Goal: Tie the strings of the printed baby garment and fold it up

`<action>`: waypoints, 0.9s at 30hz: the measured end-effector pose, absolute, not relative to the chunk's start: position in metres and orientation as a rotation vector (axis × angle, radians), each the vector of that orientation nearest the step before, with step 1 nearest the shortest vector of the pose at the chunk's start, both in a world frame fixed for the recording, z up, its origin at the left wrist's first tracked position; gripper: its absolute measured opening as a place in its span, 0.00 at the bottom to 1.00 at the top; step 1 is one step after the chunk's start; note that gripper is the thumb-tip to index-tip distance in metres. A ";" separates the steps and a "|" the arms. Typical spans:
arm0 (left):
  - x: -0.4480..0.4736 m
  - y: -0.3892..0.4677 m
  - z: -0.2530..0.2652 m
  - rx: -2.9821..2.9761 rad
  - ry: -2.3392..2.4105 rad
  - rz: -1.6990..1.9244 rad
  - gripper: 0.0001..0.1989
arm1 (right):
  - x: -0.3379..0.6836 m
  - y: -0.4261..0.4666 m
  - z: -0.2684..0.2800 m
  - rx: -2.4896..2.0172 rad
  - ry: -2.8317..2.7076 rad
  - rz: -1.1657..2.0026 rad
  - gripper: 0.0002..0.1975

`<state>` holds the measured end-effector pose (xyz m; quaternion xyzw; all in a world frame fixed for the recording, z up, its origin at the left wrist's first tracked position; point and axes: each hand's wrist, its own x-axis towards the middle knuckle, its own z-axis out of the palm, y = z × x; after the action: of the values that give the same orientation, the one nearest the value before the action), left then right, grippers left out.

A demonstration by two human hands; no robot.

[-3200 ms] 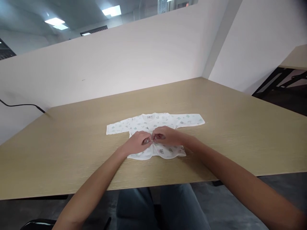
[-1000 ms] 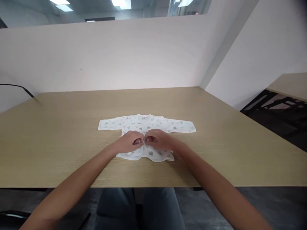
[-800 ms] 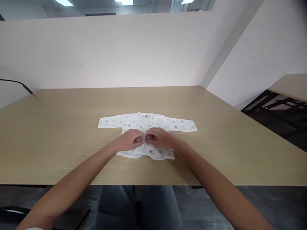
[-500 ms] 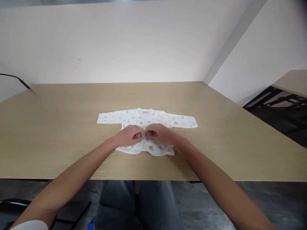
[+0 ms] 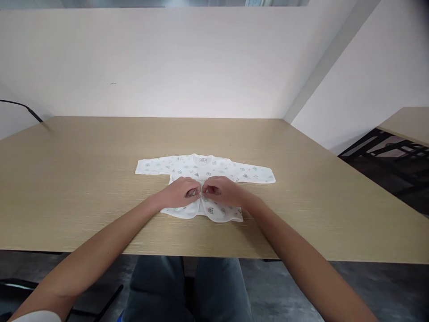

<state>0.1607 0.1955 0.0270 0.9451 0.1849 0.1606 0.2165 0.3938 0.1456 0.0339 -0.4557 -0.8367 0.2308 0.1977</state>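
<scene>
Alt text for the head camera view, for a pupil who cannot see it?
A left hand and a right hand pinch a small white patterned shirt at its middle. The shirt lies with sleeves spread on a light brown table, a white wall behind and a black cable at left.

The shirt (image 5: 217, 166) is white, scattered with tiny prints, some soft green, some dark grey, plus a white neck label (image 5: 203, 160) with little black marks. Table (image 5: 100, 147) is a pale yellowish tan with fine lighter streaks across it, kinda wood-grain. Wall (image 5: 167, 67) is white apart from one thin grey mark (image 5: 113, 83), and the corner strip (image 5: 335, 58) is grey. Cable (image 5: 34, 115) is black. Jeans (image 5: 221, 286) are faded blue-grey, floor (image 5: 281, 286) is a mottled dark grey, the person's sleeve (image 5: 40, 316) is white, and the other tabletop (image 5: 407, 123) is tan over a black frame (image 5: 363, 145)
</scene>
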 end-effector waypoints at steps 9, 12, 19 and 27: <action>0.162 0.194 0.023 2.660 0.532 0.504 0.09 | 0.395 0.147 0.032 -1.239 -2.361 0.645 0.11; 0.162 0.190 0.027 2.674 0.609 0.669 0.10 | 0.396 0.148 0.030 -1.195 -2.345 0.662 0.17; 0.164 0.180 0.038 2.645 0.568 0.976 0.08 | 0.395 0.149 0.029 -1.122 -2.302 0.709 0.23; 0.167 0.182 0.034 2.536 0.418 1.190 0.08 | 0.389 0.145 0.036 -1.165 -2.274 0.793 0.26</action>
<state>0.1667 0.1818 0.0338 0.8846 0.1458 0.4153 0.1541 0.3894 0.1452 0.0355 -0.4238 -0.8269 0.2886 0.2311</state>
